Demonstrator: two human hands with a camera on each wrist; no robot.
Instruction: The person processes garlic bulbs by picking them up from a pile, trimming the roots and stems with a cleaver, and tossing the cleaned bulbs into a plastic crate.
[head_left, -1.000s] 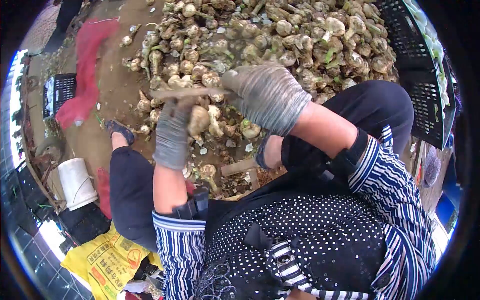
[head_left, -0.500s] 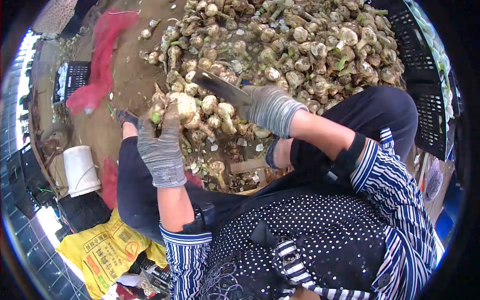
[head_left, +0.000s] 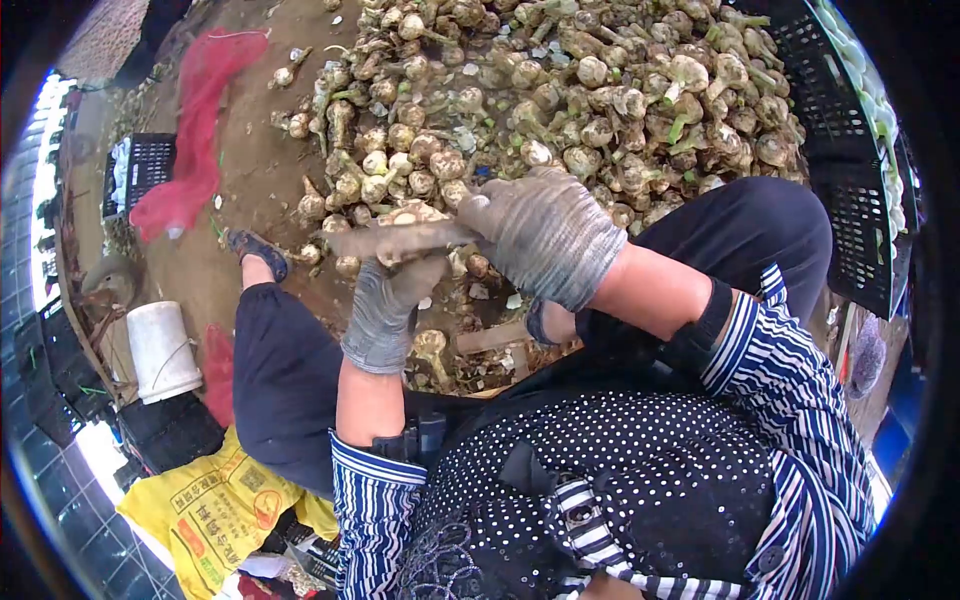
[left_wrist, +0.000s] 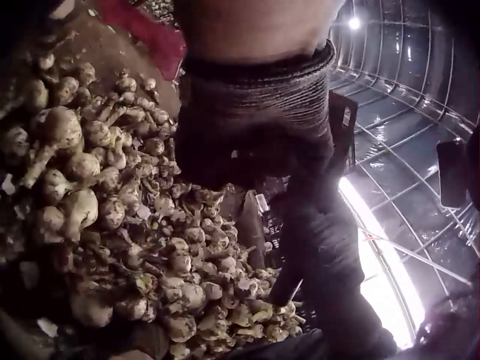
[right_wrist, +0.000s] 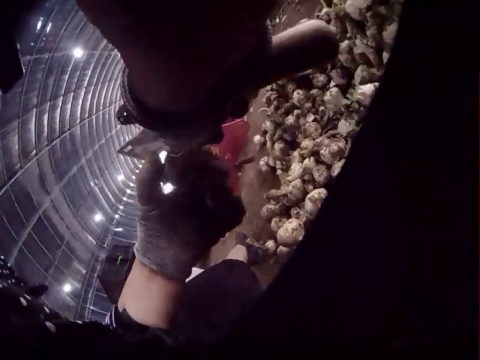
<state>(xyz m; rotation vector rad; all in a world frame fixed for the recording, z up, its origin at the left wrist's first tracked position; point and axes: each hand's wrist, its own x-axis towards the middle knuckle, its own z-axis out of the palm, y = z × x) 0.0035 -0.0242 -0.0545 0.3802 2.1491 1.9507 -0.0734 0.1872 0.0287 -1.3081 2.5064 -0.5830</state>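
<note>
My right hand (head_left: 550,235), in a grey knitted glove, grips a knife with a broad flat blade (head_left: 400,240). The blade points left and lies across the top of my left hand (head_left: 388,305), gloved the same way. A pale garlic bulb (head_left: 412,213) shows just beyond the blade, held in the left hand's fingers; the knife and glove hide part of it. Both wrist views are dark, and the right wrist view shows the left glove (right_wrist: 176,232) near the blade. Around the hands lies a big heap of soil-stained garlic bulbs (head_left: 600,100) with stems.
Black plastic crates stand at right (head_left: 860,220) and far left (head_left: 152,165). Red netting (head_left: 190,150) lies on the ground. Left of the person's bent leg are a white bucket (head_left: 162,350) and a yellow printed bag (head_left: 215,515). Loose garlic (head_left: 430,345) lies close to the body.
Half a second ago the left hand was further left among the bulbs, with the knife raised apart from it. Now it has moved right, and the blade has come down over it.
</note>
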